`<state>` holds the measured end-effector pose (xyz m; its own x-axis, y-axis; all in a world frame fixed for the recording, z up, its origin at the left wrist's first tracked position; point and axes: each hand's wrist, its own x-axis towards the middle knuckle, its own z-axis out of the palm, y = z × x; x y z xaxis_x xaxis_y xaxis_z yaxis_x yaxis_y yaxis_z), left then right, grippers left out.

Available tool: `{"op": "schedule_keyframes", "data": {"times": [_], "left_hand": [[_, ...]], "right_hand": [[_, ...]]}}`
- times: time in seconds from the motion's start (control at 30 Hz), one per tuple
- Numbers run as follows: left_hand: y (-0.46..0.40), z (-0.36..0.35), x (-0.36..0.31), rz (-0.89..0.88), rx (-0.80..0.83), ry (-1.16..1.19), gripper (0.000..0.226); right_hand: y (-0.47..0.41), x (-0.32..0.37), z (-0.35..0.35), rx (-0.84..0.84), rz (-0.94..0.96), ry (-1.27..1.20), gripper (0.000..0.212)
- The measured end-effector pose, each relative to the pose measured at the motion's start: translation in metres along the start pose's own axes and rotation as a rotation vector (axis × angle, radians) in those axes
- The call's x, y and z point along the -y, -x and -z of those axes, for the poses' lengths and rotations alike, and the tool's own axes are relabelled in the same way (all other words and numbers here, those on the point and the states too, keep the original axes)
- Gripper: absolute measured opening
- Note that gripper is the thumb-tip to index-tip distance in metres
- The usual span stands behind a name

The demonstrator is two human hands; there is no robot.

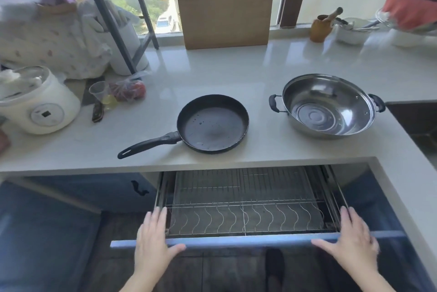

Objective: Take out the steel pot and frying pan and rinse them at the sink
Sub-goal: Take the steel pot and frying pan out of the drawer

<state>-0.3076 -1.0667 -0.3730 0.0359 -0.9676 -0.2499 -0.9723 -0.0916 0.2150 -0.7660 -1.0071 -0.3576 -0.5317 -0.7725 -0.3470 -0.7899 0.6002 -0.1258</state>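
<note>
White desk (pixel 236 74): rigid frying pan (pixel 212 123), best lifted by its long handle; heavier, slick steel pot (pixel 328 104), by both side grips. Hands (left hand (pixel 153 242), right hand (pixel 352 242)) are laid flat, fingers straight, on the drawer front (pixel 248 242).

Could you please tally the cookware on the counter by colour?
Black: 1, the frying pan
Steel: 1, the steel pot
Total: 2
</note>
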Motion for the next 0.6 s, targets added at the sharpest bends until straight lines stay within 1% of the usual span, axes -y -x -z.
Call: {"op": "schedule_keyframes", "data": {"times": [0.07, 0.1, 0.13, 0.17, 0.2, 0.27, 0.33, 0.47, 0.6], "left_hand": [[0.001, 0.004, -0.005, 0.281, -0.104, 0.174, 0.132], [0.001, 0.003, -0.007, 0.427, -0.168, 0.275, 0.135], [0.001, 0.001, -0.010, 0.567, -0.195, 0.374, 0.136], [0.000, 0.000, -0.013, 0.677, -0.163, 0.454, 0.136], [-0.003, -0.002, -0.018, 0.751, -0.101, 0.500, 0.136], [-0.016, -0.005, -0.029, 0.784, 0.007, 0.534, 0.132], [-0.032, -0.005, -0.042, 0.759, 0.059, 0.550, 0.129], [-0.064, -0.004, -0.058, 0.772, 0.039, 0.558, 0.129], [-0.085, -0.008, -0.062, 0.711, 0.006, 0.474, 0.130]], "right_hand": [[-0.002, 0.002, -0.001, -0.050, -0.222, -0.236, 0.133], [-0.003, 0.001, -0.005, -0.062, -0.331, -0.347, 0.132], [-0.004, 0.001, -0.009, -0.052, -0.409, -0.415, 0.131], [-0.007, 0.003, -0.014, -0.020, -0.447, -0.439, 0.131], [-0.011, 0.006, -0.019, 0.024, -0.449, -0.434, 0.130], [-0.021, 0.019, -0.025, 0.088, -0.406, -0.392, 0.126], [-0.035, 0.033, -0.025, 0.097, -0.383, -0.368, 0.117], [-0.064, 0.052, -0.019, 0.075, -0.412, -0.373, 0.107], [-0.085, 0.064, -0.013, 0.054, -0.375, -0.363, 0.114]]}}
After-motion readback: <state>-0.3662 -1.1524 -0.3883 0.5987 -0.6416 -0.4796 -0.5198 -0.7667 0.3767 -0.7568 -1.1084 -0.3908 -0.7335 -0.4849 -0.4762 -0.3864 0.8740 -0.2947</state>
